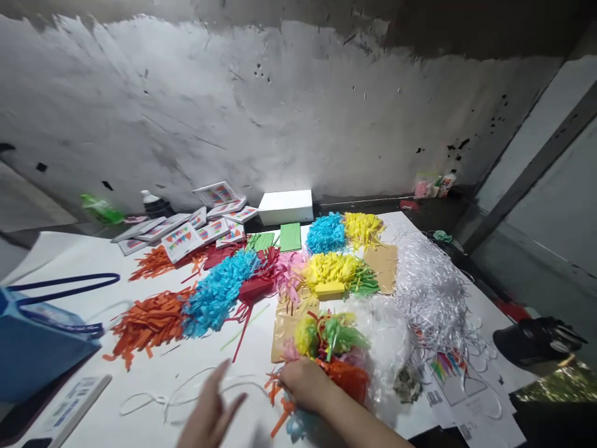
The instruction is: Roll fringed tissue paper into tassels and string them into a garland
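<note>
Along the right edge of the white-topped table (pixel 186 354) spreads a heap of shredded, shiny white strands (pixel 429 286), with a crinkled clear plastic bag (pixel 389 336) beside it. Near the middle of the near edge, the right hand (pixel 305 384) curls against a green, yellow and orange fringed bundle (pixel 342 339); I cannot tell its grip. Apart, the left hand (pixel 209 414) spreads thumb from fingers near thin white cord (pixel 165 401).

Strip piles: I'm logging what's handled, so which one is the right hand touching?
The mixed yellow, green and orange pile, front centre: the right hand is against its near side; the single-colour piles lie farther off.
</note>
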Available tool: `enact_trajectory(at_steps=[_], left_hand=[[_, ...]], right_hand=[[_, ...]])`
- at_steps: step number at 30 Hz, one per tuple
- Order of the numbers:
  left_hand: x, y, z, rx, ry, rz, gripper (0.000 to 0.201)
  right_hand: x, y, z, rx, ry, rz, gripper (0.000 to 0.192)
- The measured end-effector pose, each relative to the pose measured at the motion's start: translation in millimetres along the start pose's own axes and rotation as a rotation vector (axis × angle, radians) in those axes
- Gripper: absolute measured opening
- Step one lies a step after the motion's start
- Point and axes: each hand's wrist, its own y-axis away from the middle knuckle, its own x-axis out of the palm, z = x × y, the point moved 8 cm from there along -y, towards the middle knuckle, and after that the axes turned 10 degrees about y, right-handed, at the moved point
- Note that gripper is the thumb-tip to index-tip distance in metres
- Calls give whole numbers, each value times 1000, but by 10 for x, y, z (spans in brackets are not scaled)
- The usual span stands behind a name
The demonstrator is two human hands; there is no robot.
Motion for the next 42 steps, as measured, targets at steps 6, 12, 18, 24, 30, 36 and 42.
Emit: enact_trajectory(at_steps=[6,12,18,24,30,36,42], left_hand=[[938,261,-106,-20,21,539,31],[144,-78,91,-234,392,108,47],[-212,-265,189,-276,753,-145,46],[-479,-232,547,-300,811,-249,42],[-543,-139,767,-326,808,-247,40],[-751,-269,764,-251,835,-319,36],[-976,-326,445,-87,840,-386,28]], right_hand=[[-71,14,120,-74,-9,-85,18],[-186,89,50,-11,-84,-161,16],[-520,191,-206,166,-386,-527,33],[-301,649,-1003,503,-430,-500,28],[-62,462,-641,427,-486,-366,14],[-124,275,-511,443,-654,-334,22],[-616,500,-577,409,-958,-212,35]])
